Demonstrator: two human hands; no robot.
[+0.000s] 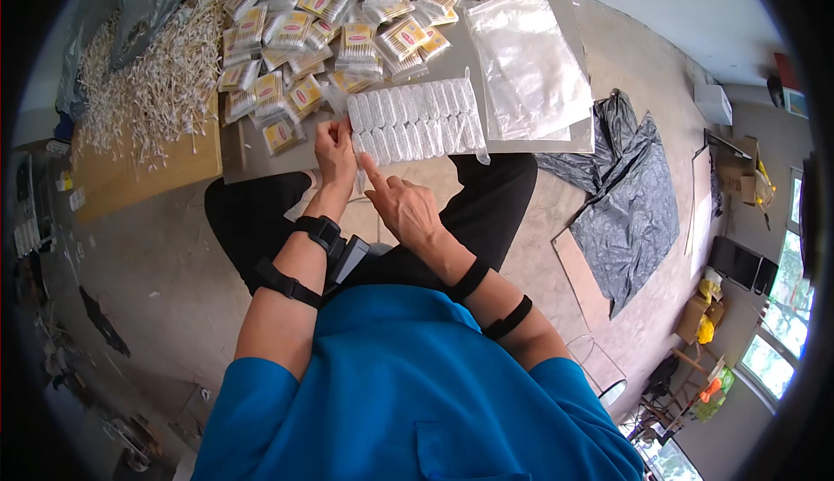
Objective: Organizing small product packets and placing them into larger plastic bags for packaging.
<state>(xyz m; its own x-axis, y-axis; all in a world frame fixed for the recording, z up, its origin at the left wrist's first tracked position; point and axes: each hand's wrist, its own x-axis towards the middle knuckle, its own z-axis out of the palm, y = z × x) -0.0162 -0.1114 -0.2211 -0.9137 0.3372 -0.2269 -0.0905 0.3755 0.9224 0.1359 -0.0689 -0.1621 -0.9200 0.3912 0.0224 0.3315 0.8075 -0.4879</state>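
with the left hand (335, 152) pinching its end between fingers and the right hand (407, 208) half-open, apparently empty, the clear pack (417, 121) could tear from uneven tugging.

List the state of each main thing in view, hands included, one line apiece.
Packed clear bag, filled in two rows; sealing unclear
Left hand, fingers bent together at that bag's left end
Right hand, index finger extended
Cotton swab packets, filled, piled
Loose cotton swabs, heaped, unpackaged
Flat clear bags, stacked, apparently empty
Black plastic sheet, crumpled
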